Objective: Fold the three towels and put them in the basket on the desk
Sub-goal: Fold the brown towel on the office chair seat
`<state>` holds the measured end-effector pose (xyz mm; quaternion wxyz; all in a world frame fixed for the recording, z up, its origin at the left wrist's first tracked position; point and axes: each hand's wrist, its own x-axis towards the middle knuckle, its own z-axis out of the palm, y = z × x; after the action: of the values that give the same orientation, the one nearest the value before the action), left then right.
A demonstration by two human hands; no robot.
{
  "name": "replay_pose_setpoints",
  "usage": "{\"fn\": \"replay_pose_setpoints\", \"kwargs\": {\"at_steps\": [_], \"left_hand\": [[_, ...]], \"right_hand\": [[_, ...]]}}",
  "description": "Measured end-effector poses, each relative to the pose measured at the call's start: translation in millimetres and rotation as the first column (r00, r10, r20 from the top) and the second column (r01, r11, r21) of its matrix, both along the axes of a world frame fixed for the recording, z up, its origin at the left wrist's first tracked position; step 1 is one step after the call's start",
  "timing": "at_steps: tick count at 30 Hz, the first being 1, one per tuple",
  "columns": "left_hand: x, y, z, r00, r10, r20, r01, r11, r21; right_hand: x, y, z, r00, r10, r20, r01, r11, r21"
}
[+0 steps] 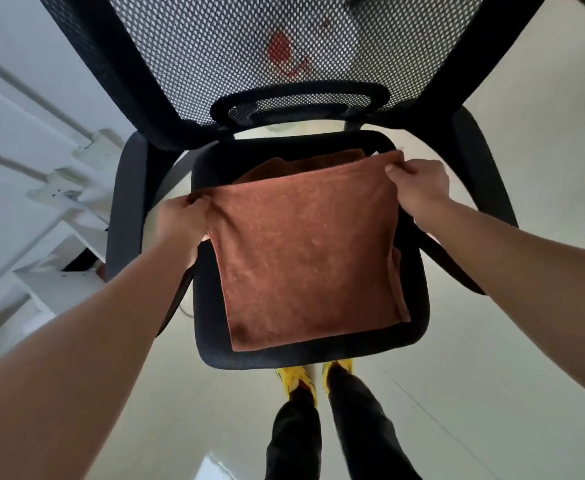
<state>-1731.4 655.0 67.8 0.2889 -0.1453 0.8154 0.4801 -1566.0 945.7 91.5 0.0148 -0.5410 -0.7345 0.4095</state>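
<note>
A brown towel (304, 258) lies spread flat over the black seat (304, 356) of an office chair. My left hand (180, 223) pinches its far left corner. My right hand (419, 188) pinches its far right corner. Behind it, toward the backrest, part of another brown towel (304, 164) shows, crumpled. A further brown layer peeks out under the spread towel's right edge. No basket or desk is in view.
The chair's mesh backrest (249, 53) rises just beyond the towels, with black armrests (124, 209) on both sides. White shelves or steps (41, 209) stand at the left. My legs and yellow shoes (301, 379) are below the seat's front edge, on pale floor.
</note>
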Motion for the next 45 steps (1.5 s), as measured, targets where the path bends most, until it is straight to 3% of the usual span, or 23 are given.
{"fn": "replay_pose_setpoints", "kwargs": {"at_steps": [6,10,14,18,21,24,27,31,33,37,41,43,45], "left_hand": [[7.3,7.3,-46.0,0.997,0.071,0.036,-0.068,0.996,-0.064],[79.8,-20.4,-51.8,0.996,0.077,0.038,-0.063,0.956,-0.286],[155.4,-43.7,-44.4,0.998,-0.038,0.048,0.055,0.912,-0.408],[192.2,-56.8,-40.2,0.993,-0.114,-0.027,0.091,0.889,-0.448],[197.4,-61.2,-38.9,0.957,-0.185,-0.223,0.061,0.881,-0.469],[188.8,-57.3,-27.8,0.882,-0.248,-0.4,0.058,0.901,-0.431],[188.6,-48.4,-20.0,0.931,-0.202,-0.305,0.094,0.938,-0.334],[207.1,-64.0,-46.0,0.983,-0.18,-0.021,0.156,0.903,-0.4],[214.2,-73.2,-56.3,0.993,-0.113,0.032,0.116,0.907,-0.405],[214.7,-68.7,-53.3,0.994,-0.103,-0.043,0.083,0.94,-0.332],[203.6,-61.9,-39.5,0.961,-0.031,-0.274,-0.024,0.981,-0.193],[200.2,-60.6,-25.8,0.947,0.074,-0.314,-0.095,0.994,-0.055],[200.7,-63.1,-11.8,0.938,0.067,-0.341,-0.079,0.997,-0.021]], "right_hand": [[-13.0,10.1,-51.7,0.991,0.046,0.125,-0.041,0.998,-0.039],[54.0,-23.8,-58.8,0.974,0.068,0.217,-0.062,0.997,-0.035],[137.9,-64.4,-62.1,0.934,0.098,0.343,-0.054,0.989,-0.136],[188.4,-80.3,-70.2,0.844,0.295,0.447,-0.259,0.956,-0.141],[192.7,-75.4,-68.4,0.899,0.313,0.307,-0.343,0.938,0.048],[176.6,-74.2,-50.2,0.959,0.284,-0.01,-0.278,0.945,0.175],[159.1,-74.9,-34.8,0.969,0.137,-0.205,-0.122,0.989,0.085],[158.4,-77.6,-35.5,0.972,0.049,-0.229,-0.038,0.998,0.049],[166.7,-80.2,-39.5,0.98,0.054,-0.19,-0.043,0.997,0.062],[185.8,-87.1,-42.8,0.992,0.053,-0.117,-0.043,0.995,0.087],[193.0,-91.0,-37.6,0.981,0.031,-0.191,-0.005,0.991,0.137],[196.2,-93.1,-34.6,0.976,-0.014,-0.218,0.049,0.987,0.156],[195.9,-95.6,-28.4,0.975,-0.06,-0.214,0.093,0.984,0.15]]}}
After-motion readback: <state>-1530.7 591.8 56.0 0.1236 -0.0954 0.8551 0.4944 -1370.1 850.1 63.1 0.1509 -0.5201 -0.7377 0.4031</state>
